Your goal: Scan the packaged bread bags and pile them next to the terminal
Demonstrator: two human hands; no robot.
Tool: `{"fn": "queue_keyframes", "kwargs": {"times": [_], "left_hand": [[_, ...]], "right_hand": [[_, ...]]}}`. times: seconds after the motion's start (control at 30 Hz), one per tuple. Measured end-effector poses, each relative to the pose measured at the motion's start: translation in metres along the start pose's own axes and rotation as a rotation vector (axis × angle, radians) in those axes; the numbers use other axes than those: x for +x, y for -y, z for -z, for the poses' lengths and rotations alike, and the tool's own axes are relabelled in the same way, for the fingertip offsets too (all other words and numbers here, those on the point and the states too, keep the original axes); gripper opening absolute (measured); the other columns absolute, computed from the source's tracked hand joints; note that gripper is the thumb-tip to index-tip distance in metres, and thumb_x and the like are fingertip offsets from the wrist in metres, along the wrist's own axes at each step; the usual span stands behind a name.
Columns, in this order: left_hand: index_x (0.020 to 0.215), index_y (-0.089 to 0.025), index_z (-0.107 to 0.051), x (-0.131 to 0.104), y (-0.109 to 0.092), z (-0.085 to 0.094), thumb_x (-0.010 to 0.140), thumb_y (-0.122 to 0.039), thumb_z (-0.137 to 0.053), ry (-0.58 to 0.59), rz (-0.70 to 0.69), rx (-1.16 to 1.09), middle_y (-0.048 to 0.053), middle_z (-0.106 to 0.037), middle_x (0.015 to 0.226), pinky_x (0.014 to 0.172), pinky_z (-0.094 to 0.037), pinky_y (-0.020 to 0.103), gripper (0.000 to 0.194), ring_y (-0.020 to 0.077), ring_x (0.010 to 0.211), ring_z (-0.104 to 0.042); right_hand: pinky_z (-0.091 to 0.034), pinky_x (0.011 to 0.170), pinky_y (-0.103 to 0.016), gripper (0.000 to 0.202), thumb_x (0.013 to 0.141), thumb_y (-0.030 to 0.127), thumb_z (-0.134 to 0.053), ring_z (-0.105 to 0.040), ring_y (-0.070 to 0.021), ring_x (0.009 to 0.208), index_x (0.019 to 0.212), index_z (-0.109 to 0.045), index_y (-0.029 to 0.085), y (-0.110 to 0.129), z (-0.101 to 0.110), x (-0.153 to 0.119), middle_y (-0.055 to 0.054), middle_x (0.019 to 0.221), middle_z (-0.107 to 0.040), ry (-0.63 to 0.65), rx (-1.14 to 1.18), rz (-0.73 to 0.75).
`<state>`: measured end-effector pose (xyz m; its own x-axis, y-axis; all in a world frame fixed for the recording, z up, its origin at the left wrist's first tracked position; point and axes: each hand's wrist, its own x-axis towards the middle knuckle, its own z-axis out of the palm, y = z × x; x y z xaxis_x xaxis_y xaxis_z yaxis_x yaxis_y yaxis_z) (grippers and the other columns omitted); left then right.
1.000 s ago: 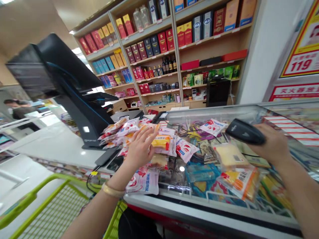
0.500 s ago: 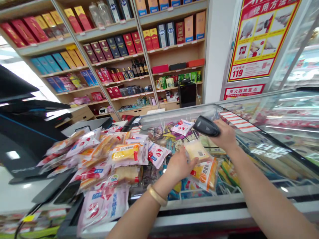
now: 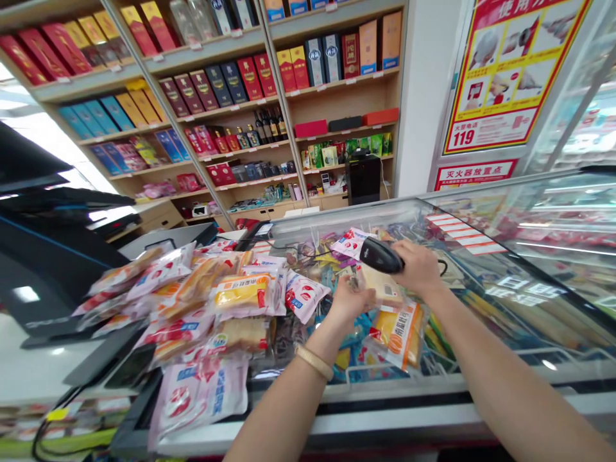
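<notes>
Glass-topped counter (image 3: 520, 330), stocked shelves (image 3: 339, 97) — scanner (image 3: 379, 255) in right hand (image 3: 419, 268)

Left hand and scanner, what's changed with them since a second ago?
The left hand moved right, from the pile of packets to the pale packet; grip unclear. The scanner, kept in the right hand, shifted left, nearer that packet. The pile stayed put.

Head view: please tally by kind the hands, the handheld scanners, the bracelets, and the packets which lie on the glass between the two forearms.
Hands: 2 (left hand, right hand)
Scanner: 1
Bracelet: 1
Packets: 2 (pale packet, orange-and-yellow packet)
Total: 6
</notes>
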<state>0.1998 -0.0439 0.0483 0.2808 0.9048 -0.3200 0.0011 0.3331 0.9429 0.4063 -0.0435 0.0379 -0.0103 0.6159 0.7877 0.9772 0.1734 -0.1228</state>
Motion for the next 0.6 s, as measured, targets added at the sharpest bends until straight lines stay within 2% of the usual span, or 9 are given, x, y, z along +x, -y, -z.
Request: {"fn": "queue_keyframes", "kwargs": {"times": [0.1,0.2,0.3,0.4,0.5,0.6], "left_hand": [[0.104,-0.015,-0.066,-0.001,-0.010,0.012,0.078,-0.002,-0.076,0.096,0.117,-0.210,0.006,-0.077,0.086,0.067,-0.062,0.024,0.030,0.0152,0.071,-0.074],[0.088,-0.012,-0.069,-0.003,-0.021,0.032,0.080,0.001,-0.070,0.128,0.089,-0.293,0.010,-0.078,0.088,0.067,-0.061,0.020,0.016,0.0133,0.071,-0.074],[0.096,-0.014,-0.068,-0.005,-0.028,0.055,0.079,0.000,-0.071,0.119,-0.038,-0.432,0.008,-0.079,0.095,0.069,-0.063,0.021,0.023,0.0134,0.075,-0.076],[0.112,-0.020,-0.063,-0.004,-0.031,0.076,0.079,-0.011,-0.079,0.076,-0.160,-0.472,0.005,-0.079,0.102,0.069,-0.065,0.027,0.038,0.0159,0.078,-0.078],[0.121,-0.025,-0.057,0.000,-0.027,0.088,0.078,-0.025,-0.085,-0.026,-0.290,-0.423,0.003,-0.078,0.103,0.069,-0.065,0.030,0.051,0.0170,0.079,-0.078],[0.122,-0.025,-0.057,0.004,-0.022,0.090,0.077,-0.033,-0.086,-0.105,-0.408,-0.374,0.003,-0.078,0.106,0.075,-0.066,0.033,0.055,0.0197,0.087,-0.079]], "right_hand": [[-0.045,0.067,-0.031,0.023,0.075,0.030,-0.064,-0.066,-0.0209,0.076,0.094,-0.075,0.021,-0.002,0.006,0.000,-0.009,0.093,-0.075,-0.020,0.012,0.002],[-0.048,0.067,-0.032,0.022,0.078,0.033,-0.064,-0.068,-0.0224,0.078,0.094,-0.074,0.021,-0.006,0.014,0.002,-0.009,0.095,-0.075,-0.058,0.021,-0.010],[-0.052,0.068,-0.033,0.022,0.080,0.035,-0.064,-0.069,-0.0239,0.080,0.095,-0.072,0.022,-0.004,0.023,0.005,-0.009,0.094,-0.075,-0.139,0.059,-0.008],[-0.054,0.069,-0.034,0.021,0.083,0.035,-0.064,-0.070,-0.0239,0.080,0.096,-0.071,0.022,0.003,0.031,0.009,-0.008,0.092,-0.073,-0.203,0.140,0.053],[-0.055,0.071,-0.033,0.023,0.083,0.033,-0.065,-0.071,-0.0226,0.081,0.101,-0.071,0.022,0.015,0.039,0.013,-0.008,0.094,-0.074,-0.122,0.219,0.145],[-0.055,0.072,-0.031,0.019,0.081,0.027,-0.064,-0.072,-0.0206,0.083,0.097,-0.070,0.023,0.026,0.041,0.014,-0.007,0.096,-0.074,0.009,0.268,0.241]]}}
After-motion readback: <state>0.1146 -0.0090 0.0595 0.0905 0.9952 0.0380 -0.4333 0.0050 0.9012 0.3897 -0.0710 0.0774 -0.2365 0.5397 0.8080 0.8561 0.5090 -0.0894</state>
